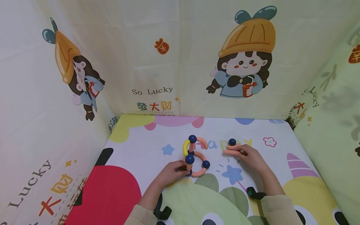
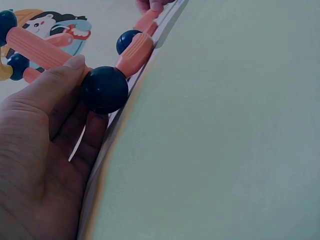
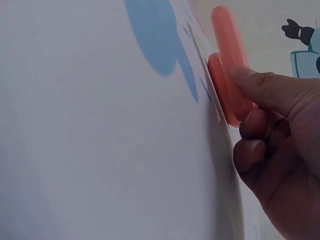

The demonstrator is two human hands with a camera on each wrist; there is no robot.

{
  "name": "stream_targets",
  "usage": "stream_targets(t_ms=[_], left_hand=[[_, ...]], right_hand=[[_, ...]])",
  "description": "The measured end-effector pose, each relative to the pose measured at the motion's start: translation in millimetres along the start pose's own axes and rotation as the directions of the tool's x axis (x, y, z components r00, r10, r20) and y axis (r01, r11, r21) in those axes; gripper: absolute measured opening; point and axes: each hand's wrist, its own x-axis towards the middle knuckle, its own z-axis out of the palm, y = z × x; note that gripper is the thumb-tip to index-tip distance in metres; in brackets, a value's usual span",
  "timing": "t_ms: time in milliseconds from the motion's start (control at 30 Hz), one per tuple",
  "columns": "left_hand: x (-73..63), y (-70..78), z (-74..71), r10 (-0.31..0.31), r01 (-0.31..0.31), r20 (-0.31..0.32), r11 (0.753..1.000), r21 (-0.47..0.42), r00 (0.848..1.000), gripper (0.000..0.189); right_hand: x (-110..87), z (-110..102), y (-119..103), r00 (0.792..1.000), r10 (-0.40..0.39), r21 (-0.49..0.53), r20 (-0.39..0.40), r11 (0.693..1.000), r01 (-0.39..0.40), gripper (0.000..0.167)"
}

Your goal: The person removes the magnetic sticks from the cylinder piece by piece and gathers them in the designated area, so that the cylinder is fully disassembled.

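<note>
A magnetic stick-and-ball structure stands on the table, built of orange sticks, a yellow curved stick (image 1: 186, 147) and dark blue balls (image 1: 206, 164). My left hand (image 1: 172, 172) grips it at its near left side. In the left wrist view the thumb presses an upright orange stick (image 2: 37, 46) beside a dark blue ball (image 2: 105, 90), with the fingers behind. My right hand (image 1: 253, 158), to the right of the structure, pinches a straight orange stick (image 3: 229, 50) between thumb and fingers. Another orange stick (image 3: 220, 85) lies close behind it on the table.
A loose dark blue ball (image 1: 232, 142) sits beside the right hand's sticks. The table (image 1: 152, 150) has a printed cover and meets patterned cloth walls (image 1: 197, 103) at the back and both sides. Black straps (image 1: 255, 193) hang at the wrists.
</note>
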Motion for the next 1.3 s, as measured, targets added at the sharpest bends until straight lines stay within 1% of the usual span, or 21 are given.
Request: stream_targets(t_ms=[200, 333, 600, 767, 867, 933, 1033, 1100, 1133, 1233, 1300], left_hand=[[0.3, 0.2, 0.0, 0.003, -0.003, -0.003, 1.000, 0.004, 1.000, 0.022], [0.4, 1.0, -0.1, 0.001, -0.001, 0.000, 1.000, 0.000, 1.000, 0.022], [1.2, 1.2, 0.0, 0.005, -0.005, 0.004, 1.000, -0.011, 1.000, 0.020], [1.0, 1.0, 0.0, 0.002, -0.002, 0.002, 1.000, -0.012, 1.000, 0.020], [0.3, 1.0, 0.0, 0.005, -0.005, 0.000, 1.000, -0.009, 1.000, 0.022], [-0.1, -0.1, 0.4, 0.014, -0.014, 0.001, 1.000, -0.007, 1.000, 0.023], [-0.6, -1.0, 1.2, 0.027, -0.027, -0.001, 1.000, -0.006, 1.000, 0.023], [-0.8, -1.3, 1.5, 0.030, -0.030, -0.003, 0.999, -0.014, 1.000, 0.022], [-0.9, -1.5, 1.7, 0.036, -0.036, -0.004, 0.999, -0.015, 0.999, 0.022], [-0.8, -2.2, 1.4, 0.050, -0.050, -0.007, 0.999, -0.005, 0.999, 0.022], [-0.6, -2.6, 0.8, 0.071, -0.070, -0.012, 0.997, 0.013, 0.997, 0.021]], right_hand=[[-2.5, -1.8, 5.3, 1.000, 0.014, -0.041, -0.020, 0.999, -0.015, 0.035], [-2.7, -2.0, 5.5, 0.999, 0.023, -0.048, -0.025, 0.999, -0.025, 0.034], [-2.7, -2.7, 3.0, 1.000, 0.013, -0.041, -0.011, 0.999, -0.014, 0.033], [-1.1, -4.6, -9.7, 1.000, -0.010, -0.081, -0.013, 0.997, 0.009, 0.031], [0.0, -3.6, -25.0, 0.999, -0.039, -0.100, -0.024, 0.994, 0.037, 0.027], [0.7, 0.0, -37.6, 0.997, -0.074, -0.104, -0.013, 0.992, 0.072, 0.027], [2.7, 10.5, -57.9, 0.988, -0.150, -0.098, 0.044, 0.983, 0.154, 0.025], [5.4, 19.9, -70.5, 0.973, -0.204, -0.090, 0.107, 0.973, 0.214, 0.025], [7.0, 25.1, -75.9, 0.967, -0.215, -0.089, 0.136, 0.969, 0.229, 0.025], [12.1, 40.1, -89.2, 0.952, -0.224, -0.080, 0.208, 0.966, 0.244, 0.024], [15.9, 49.4, -95.8, 0.951, -0.199, -0.074, 0.237, 0.972, 0.221, 0.023]])
